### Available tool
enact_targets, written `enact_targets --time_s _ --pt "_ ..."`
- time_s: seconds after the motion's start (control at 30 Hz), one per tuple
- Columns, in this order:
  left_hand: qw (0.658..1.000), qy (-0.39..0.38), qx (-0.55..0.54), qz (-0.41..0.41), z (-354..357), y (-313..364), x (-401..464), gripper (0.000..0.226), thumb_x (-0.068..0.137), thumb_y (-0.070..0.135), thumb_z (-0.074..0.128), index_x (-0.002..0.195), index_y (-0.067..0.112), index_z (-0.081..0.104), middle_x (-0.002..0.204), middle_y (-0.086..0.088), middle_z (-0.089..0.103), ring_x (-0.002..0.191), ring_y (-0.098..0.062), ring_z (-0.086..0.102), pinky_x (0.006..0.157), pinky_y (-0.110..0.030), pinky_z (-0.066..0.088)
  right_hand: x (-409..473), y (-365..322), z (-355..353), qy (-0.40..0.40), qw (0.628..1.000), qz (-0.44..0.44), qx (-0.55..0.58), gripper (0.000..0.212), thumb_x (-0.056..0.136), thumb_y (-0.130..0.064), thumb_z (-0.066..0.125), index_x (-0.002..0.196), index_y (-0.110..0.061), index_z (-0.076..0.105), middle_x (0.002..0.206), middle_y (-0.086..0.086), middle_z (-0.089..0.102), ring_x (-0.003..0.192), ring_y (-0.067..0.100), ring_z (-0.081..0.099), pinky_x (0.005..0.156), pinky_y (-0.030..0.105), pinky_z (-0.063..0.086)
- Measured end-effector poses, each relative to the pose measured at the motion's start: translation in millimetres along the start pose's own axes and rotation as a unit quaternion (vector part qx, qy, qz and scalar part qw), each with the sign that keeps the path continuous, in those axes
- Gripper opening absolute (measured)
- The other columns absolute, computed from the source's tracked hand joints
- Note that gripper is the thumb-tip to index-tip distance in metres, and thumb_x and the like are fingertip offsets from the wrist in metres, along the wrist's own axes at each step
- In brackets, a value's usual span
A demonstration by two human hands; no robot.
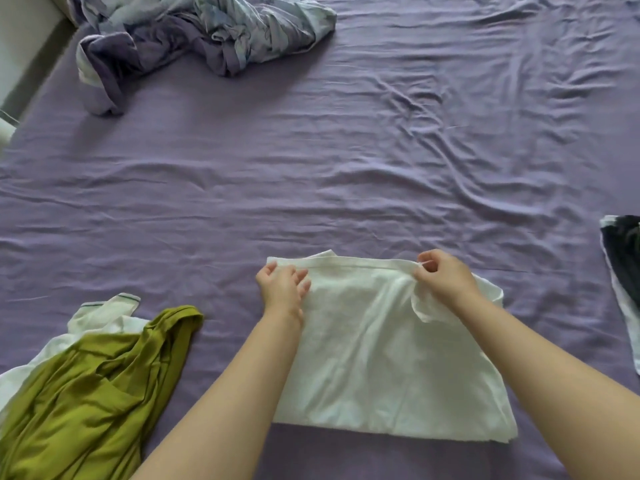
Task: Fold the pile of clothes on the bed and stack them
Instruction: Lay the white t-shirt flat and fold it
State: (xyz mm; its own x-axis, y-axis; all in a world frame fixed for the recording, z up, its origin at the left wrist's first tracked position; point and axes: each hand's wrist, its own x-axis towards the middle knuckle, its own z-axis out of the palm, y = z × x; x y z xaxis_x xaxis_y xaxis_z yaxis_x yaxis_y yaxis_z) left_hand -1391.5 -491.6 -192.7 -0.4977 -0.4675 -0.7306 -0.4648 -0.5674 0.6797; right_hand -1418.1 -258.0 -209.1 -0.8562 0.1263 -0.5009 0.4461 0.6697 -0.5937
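Pinching the far fold of the white garment (381,344), both hands hold its corners. The left hand (282,289) grips one end, the right hand (445,277) the other.

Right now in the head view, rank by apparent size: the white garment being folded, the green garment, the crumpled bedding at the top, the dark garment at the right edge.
1. White garment and green garment: similar, both near the camera and partly hidden, so unranked.
2. Crumpled bedding: farther off, likely bigger than it looks.
3. Dark garment: smallest, cut by the frame.
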Motion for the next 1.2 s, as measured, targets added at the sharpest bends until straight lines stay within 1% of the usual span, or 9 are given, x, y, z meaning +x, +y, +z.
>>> enact_targets --time_s 0.23,0.43,0.53,0.63,0.73,0.83,0.97,1.07,1.2 --pt "0.960 -0.206 0.155 -0.106 30 -84 -62 0.016 0.097 0.009 0.047 0.107 0.014 0.058 0.083 -0.002 0.064 0.072 -0.014 0.062 0.065 -0.024 0.049 -27 42 -17 -0.065 0.994 -0.085 0.036 0.050 0.079 -0.034 0.075 0.121 -0.016 0.056 0.111 -0.001 0.059 0.103 0.014 0.057 0.093 0.029 0.046" --pt "0.940 -0.260 0.132 -0.175 52 -110 -88 0.032 0.099 0.032 0.044 0.104 0.013 0.070 0.093 -0.004 0.071 0.076 -0.017 0.065 0.070 -0.029 0.050 -53 82 -26 -0.121 0.964 -0.206 -0.118 0.049 0.073 -0.028 0.079 0.116 -0.019 0.056 0.139 0.000 0.042 0.133 0.016 0.035 0.110 0.029 0.029" --pt "0.936 -0.290 0.136 -0.147 65 -108 -90 0.044 0.101 0.043 0.033 0.112 0.019 0.067 0.103 0.000 0.072 0.091 -0.015 0.065 0.081 -0.030 0.047 -51 90 -24 0.028 0.966 -0.234 -0.106 0.020 0.076 -0.011 0.077 0.095 -0.010 0.070 0.121 0.010 0.061 0.119 0.030 0.052 0.100 0.038 0.039" --pt "0.927 -0.314 0.178 -0.106 77 -105 -95 0.048 0.099 0.053 0.029 0.113 0.024 0.064 0.108 0.002 0.071 0.101 -0.015 0.064 0.087 -0.032 0.046 -47 87 -33 0.166 0.981 -0.098 0.017 0.010 0.087 -0.017 0.066 0.078 -0.013 0.066 0.082 0.003 0.066 0.079 0.025 0.058 0.069 0.034 0.042" --pt "0.924 -0.285 0.252 -0.031 74 -107 -96 0.034 0.099 0.047 0.035 0.103 0.027 0.063 0.104 0.004 0.068 0.099 -0.014 0.061 0.082 -0.027 0.044 -34 90 -45 0.162 0.984 0.008 0.080 0.022 0.091 -0.024 0.059 0.073 -0.010 0.059 0.067 0.000 0.059 0.071 0.025 0.054 0.058 0.033 0.035" --pt "0.903 -0.246 0.342 0.081 47 -109 -90 0.021 0.099 0.031 0.046 0.108 0.024 0.063 0.112 0.005 0.063 0.106 -0.009 0.055 0.087 -0.023 0.041 -33 86 -47 0.185 0.979 0.059 0.064 0.013 0.091 -0.016 0.055 0.099 -0.010 0.063 0.095 0.005 0.062 0.090 0.028 0.058 0.067 0.032 0.040" --pt "0.801 -0.202 0.513 0.232 -6 -105 -75 0.035 0.096 0.010 0.052 0.130 0.011 0.055 0.127 0.000 0.056 0.119 -0.010 0.049 0.100 -0.016 0.033 -52 81 -24 0.159 0.983 -0.089 -0.038 0.033 0.087 -0.006 0.058 0.120 -0.012 0.059 0.117 0.008 0.054 0.093 0.026 0.058 0.080 0.037 0.048" --pt "0.791 -0.149 0.539 0.249 -37 -98 -65 0.042 0.093 0.004 0.052 0.134 0.012 0.051 0.126 -0.004 0.053 0.120 -0.019 0.049 0.101 -0.021 0.034 -62 79 -1 -0.001 0.992 -0.115 -0.045 0.046 0.089 -0.009 0.057 0.134 -0.018 0.051 0.142 0.004 0.038 0.107 0.016 0.054 0.094 0.028 0.043" --pt "0.797 -0.027 0.566 0.209 -75 -84 -51 0.059 0.088 0.010 0.058 0.143 0.017 0.039 0.133 -0.008 0.047 0.123 -0.025 0.041 0.104 -0.030 0.031 -54 63 9 0.005 0.994 0.014 -0.111 0.059 0.090 -0.023 0.053 0.146 -0.030 0.033 0.159 0.003 0.004 0.142 0.029 0.017 0.111 0.037 0.027"
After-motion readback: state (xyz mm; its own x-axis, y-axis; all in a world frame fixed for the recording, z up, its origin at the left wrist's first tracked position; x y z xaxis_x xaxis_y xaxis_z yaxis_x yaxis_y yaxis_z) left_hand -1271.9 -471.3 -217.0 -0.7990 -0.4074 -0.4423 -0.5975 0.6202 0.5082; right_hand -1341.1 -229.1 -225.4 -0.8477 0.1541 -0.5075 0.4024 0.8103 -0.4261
